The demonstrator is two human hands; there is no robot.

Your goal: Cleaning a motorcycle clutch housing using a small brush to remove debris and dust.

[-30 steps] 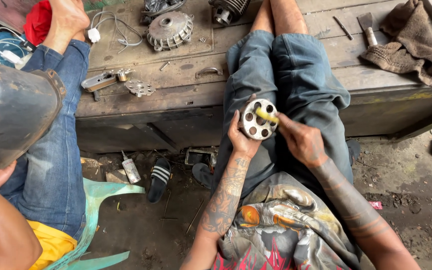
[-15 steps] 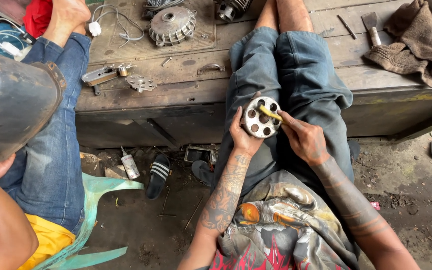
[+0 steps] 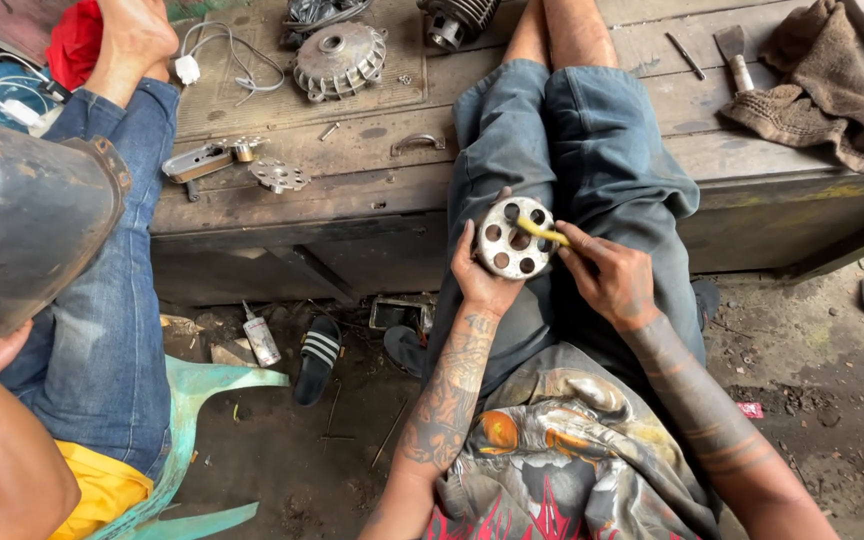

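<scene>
Since a second ago the round drilled metal disc point(image 3: 514, 238) has barely shifted—left hand point(image 3: 480, 280) still clasps it over the lap, right hand point(image 3: 607, 283) pinching the yellow tool point(image 3: 542, 233) at its centre—work continuing.

A round metal disc point(image 3: 514, 238) with a ring of holes, dull grey and scuffed, stands on edge over the lap, its face turned up toward the camera. A thin yellow stick point(image 3: 542, 233) lies across its face, one end near the centre hole.
</scene>
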